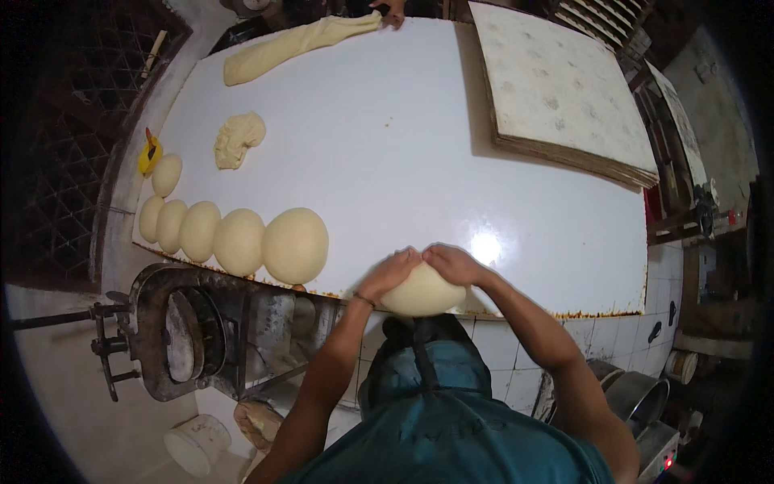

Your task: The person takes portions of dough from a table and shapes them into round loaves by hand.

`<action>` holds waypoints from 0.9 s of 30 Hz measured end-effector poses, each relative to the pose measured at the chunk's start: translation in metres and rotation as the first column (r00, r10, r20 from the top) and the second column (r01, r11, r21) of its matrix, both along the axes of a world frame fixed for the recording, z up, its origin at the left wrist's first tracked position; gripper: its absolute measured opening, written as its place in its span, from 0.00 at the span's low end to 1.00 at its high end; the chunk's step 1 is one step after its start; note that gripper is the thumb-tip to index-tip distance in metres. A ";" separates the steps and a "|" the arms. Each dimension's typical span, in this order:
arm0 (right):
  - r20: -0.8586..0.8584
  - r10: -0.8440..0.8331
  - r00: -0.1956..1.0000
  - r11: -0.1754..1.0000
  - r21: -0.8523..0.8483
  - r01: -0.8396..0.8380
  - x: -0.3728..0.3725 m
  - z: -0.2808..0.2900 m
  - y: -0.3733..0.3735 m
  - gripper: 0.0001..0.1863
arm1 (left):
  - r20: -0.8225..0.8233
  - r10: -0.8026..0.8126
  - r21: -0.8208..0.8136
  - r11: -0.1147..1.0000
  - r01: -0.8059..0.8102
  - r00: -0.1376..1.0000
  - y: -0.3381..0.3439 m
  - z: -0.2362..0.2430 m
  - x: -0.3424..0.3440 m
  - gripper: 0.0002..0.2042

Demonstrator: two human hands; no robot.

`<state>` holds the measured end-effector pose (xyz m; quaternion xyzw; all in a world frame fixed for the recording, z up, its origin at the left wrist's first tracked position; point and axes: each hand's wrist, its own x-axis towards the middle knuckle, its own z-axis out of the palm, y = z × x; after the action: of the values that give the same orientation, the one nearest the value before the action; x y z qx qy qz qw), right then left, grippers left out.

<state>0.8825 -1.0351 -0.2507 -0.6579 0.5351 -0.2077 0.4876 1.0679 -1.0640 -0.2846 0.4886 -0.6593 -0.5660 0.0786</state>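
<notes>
A smooth, pale dough ball (426,292) rests at the near edge of the white table, right in front of my body. Both hands cup it from its far side. My left hand (393,273) lies along its left flank, and my right hand (453,264) along its right flank. The thumbs and fingertips almost meet at the top. My fingers curl down over the far side, where their tips are partly hidden. To the left, a row of several rounded dough balls (296,246) follows the near edge. Farther back sits a crumpled lump of dough (239,139).
A long strip of dough (298,48) stretches across the far edge, with another person's hand (391,11) at its right end. Stacked boards (568,97) occupy the back right. A yellow object (149,155) lies at the left edge. Below it stands a metal machine (181,331).
</notes>
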 end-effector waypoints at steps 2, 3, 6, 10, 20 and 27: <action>-0.152 0.117 0.982 0.993 -0.011 -0.120 0.007 -0.003 -0.008 0.21 | 0.057 0.066 -0.128 0.990 -0.058 0.996 0.001 0.002 0.000 0.15; -0.189 0.102 0.977 0.992 -0.058 -0.115 0.009 -0.005 -0.018 0.20 | 0.118 0.091 -0.142 0.987 -0.074 0.989 -0.008 0.006 0.002 0.14; -0.417 -0.403 0.814 0.855 -0.488 0.174 0.000 -0.009 -0.073 0.19 | 0.025 0.389 -0.871 0.461 -0.171 0.921 -0.056 0.023 0.006 0.10; 0.192 -0.671 0.716 0.734 0.033 0.678 -0.019 -0.010 -0.090 0.23 | -0.422 0.723 0.031 0.615 -0.788 0.547 -0.072 0.027 0.023 0.22; 0.749 -0.659 -0.072 0.747 0.639 -0.185 0.010 -0.036 -0.144 0.25 | -0.500 0.865 0.813 0.453 -0.365 -0.040 -0.034 0.000 -0.024 0.28; 0.542 -0.208 0.814 0.935 0.355 0.003 -0.026 -0.026 -0.270 0.22 | -0.326 0.900 0.326 0.393 -0.860 0.288 -0.089 0.038 0.023 0.26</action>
<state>0.8562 -1.3052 -0.2766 -0.4405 0.4280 -0.3274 0.7181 1.0909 -1.1529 -0.2470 0.6247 -0.2171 -0.5533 0.5064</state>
